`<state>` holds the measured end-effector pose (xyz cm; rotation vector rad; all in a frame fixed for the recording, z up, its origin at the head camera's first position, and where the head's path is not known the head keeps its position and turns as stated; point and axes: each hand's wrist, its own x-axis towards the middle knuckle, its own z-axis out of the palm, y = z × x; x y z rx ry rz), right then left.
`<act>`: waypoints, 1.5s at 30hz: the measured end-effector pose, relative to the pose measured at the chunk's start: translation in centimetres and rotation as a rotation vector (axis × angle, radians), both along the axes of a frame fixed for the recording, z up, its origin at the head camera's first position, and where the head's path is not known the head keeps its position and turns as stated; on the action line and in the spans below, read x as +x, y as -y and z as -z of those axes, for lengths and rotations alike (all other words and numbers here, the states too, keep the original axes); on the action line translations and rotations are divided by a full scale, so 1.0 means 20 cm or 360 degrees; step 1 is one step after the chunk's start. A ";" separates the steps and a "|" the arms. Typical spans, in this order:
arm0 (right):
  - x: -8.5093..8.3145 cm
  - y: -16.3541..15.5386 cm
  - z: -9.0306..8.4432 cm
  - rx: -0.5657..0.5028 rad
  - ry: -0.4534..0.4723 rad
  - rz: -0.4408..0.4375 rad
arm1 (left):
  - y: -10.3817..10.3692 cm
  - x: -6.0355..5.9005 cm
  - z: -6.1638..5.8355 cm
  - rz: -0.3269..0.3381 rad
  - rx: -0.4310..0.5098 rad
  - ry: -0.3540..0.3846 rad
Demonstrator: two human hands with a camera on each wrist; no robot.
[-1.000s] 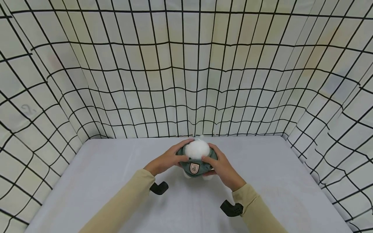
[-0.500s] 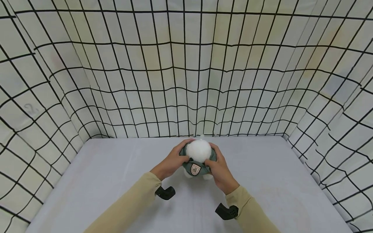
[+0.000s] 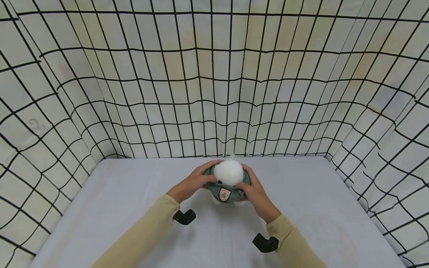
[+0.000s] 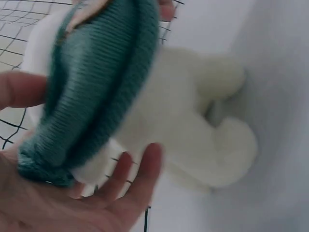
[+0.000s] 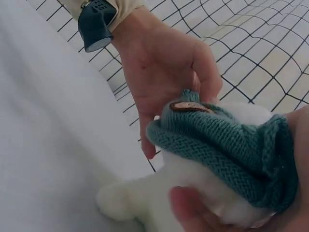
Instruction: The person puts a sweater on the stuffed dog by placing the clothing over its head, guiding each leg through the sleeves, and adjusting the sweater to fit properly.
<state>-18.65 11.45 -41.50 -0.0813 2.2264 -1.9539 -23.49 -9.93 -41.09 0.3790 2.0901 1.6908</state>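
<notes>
Both hands are wrapped around a little white plush toy in the middle of the grey table, so they're close together, clamped on it from either side. Left hand cups its left side, fingers curled onto the green knitted sweater; right hand grips the other side. Toy's feet touch the table. Grid-patterned sheets hang all around.
</notes>
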 end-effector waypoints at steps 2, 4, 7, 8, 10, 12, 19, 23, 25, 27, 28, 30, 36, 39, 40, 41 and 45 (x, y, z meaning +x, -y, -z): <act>0.01 0.01 -0.01 -0.0077 0.0060 -0.0030 | -0.01 0.00 -0.01 0.0022 0.0007 0.0073; 0.01 0.02 -0.02 -0.0145 0.0121 -0.0029 | -0.03 0.01 -0.02 0.0017 0.0035 0.0154; 0.01 0.05 -0.01 -0.0200 0.0174 0.0024 | -0.07 0.03 -0.01 -0.0017 0.0119 0.0231; 0.01 0.06 -0.01 -0.0214 0.0181 0.0043 | -0.09 0.03 -0.01 -0.0031 0.0147 0.0241; 0.02 0.08 -0.01 -0.0241 0.0185 0.0070 | -0.10 0.04 0.00 -0.0050 0.0199 0.0243; 0.02 0.09 0.00 -0.0274 0.0163 0.0069 | -0.11 0.05 0.02 -0.0049 0.0234 0.0240; 0.03 0.10 0.04 -0.0347 0.0039 0.0032 | -0.10 0.06 0.06 -0.0003 0.0327 0.0189; 0.04 0.12 0.06 -0.0386 0.0014 0.0085 | -0.11 0.08 0.07 -0.0007 0.0382 0.0165; 0.04 0.12 0.06 -0.0388 0.0011 0.0111 | -0.11 0.08 0.08 0.0001 0.0398 0.0149; 0.04 0.12 0.06 -0.0375 0.0007 0.0129 | -0.11 0.08 0.08 -0.0002 0.0407 0.0143; 0.04 0.12 0.06 -0.0354 0.0004 0.0139 | -0.11 0.08 0.09 0.0002 0.0413 0.0132; 0.05 0.11 0.06 -0.0291 -0.0004 0.0154 | -0.11 0.08 0.09 0.0007 0.0417 0.0107; 0.07 0.07 0.05 -0.0095 0.0083 0.0298 | -0.12 0.08 0.10 -0.0041 0.0344 0.0034; 0.07 0.07 0.06 -0.0182 0.0184 0.0323 | -0.13 0.08 0.11 -0.0104 0.0303 -0.0004; 0.07 0.07 0.06 -0.0213 0.0203 0.0316 | -0.13 0.08 0.11 -0.0122 0.0294 -0.0015; 0.07 0.07 0.07 -0.0243 0.0209 0.0310 | -0.13 0.08 0.11 -0.0139 0.0287 -0.0018; 0.06 0.08 0.10 -0.0288 0.0157 0.0318 | -0.14 0.08 0.11 -0.0184 0.0267 -0.0004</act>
